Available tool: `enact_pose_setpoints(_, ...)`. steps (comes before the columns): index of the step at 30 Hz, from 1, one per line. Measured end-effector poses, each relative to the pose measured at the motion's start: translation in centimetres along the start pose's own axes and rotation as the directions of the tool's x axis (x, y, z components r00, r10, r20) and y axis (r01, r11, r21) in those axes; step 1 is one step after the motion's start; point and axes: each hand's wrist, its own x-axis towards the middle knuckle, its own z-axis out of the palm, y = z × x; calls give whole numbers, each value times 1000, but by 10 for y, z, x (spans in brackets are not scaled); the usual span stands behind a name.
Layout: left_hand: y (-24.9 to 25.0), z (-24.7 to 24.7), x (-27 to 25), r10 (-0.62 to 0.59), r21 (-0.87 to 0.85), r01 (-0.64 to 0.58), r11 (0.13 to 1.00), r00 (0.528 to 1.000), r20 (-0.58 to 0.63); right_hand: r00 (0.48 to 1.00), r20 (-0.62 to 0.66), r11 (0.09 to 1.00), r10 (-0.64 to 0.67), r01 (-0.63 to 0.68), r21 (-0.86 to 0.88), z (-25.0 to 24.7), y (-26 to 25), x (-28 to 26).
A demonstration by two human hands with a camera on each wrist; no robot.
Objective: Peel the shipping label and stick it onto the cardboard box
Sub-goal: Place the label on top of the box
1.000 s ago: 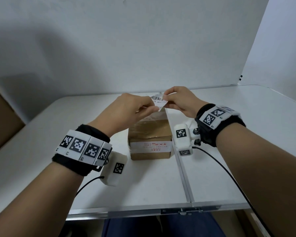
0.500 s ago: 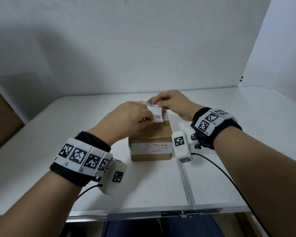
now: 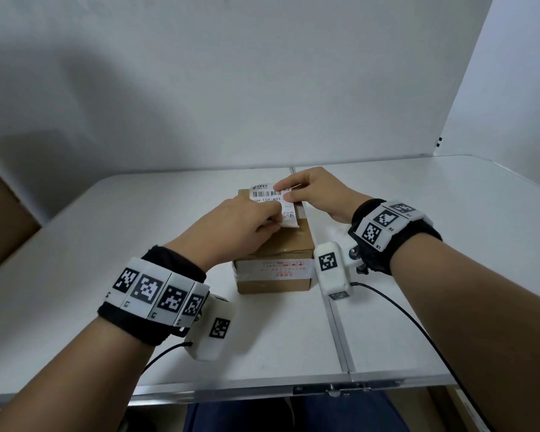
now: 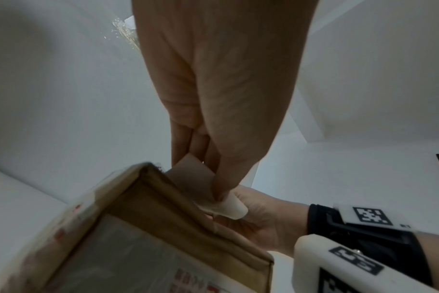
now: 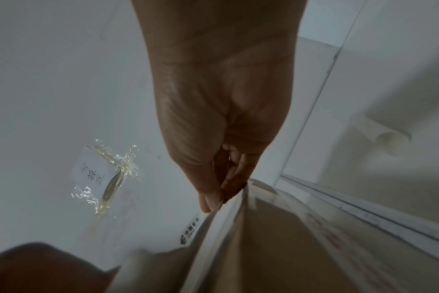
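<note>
I hold the shipping label (image 3: 270, 198) stretched over the cardboard box (image 3: 275, 263) top: right hand (image 3: 312, 194) pinching its far edge, left hand (image 3: 240, 226) pinching the near end, so it should land flat and unwrinkled.

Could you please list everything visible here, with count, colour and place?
shipping label: one, white with black barcode, held over the box top, its near end curling.
cardboard box: one, brown with a white printed tape band, on the table centre.
table: white, two panels meeting at a seam beside the box.
large carton: one, brown, at the table's left edge.
taped paper note: one, white, handwritten, on a white surface; only the right wrist view shows it.
left hand: pinches the label's near end.
right hand: pinches the label's far end.
</note>
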Motion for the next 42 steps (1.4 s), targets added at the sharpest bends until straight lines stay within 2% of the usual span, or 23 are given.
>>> enact_pose_setpoints(5, 2, 4, 2, 4, 2, -4, 1000, 999, 54, 1000, -2, 998, -1, 1, -57, 1, 0, 1)
enact_pose_setpoints(29, 4, 11, 3, 47, -7, -46, 999, 998, 51, 999, -40, 990, -28, 22, -136, 7, 9, -1)
enact_pose_setpoints(32, 4, 8, 5, 25, -12, -25, 1000, 997, 69, 998, -40, 988, -44, 37, -151, 8, 9, -2)
enact_pose_setpoints(35, -1, 5, 11, -14, -93, 19, 995, 999, 53, 997, -51, 981, -63, 52, -187, 8, 10, -3)
enact_pose_setpoints(39, -14, 4, 21, 10, -140, -1, 990, 998, 61, 992, -53, 953, -113, 93, -289, 9, 7, -6)
enact_pose_setpoints(42, -21, 5, 25, -58, -159, 69, 985, 996, 74, 990, -50, 936, -133, 109, -334, 8, 5, -8)
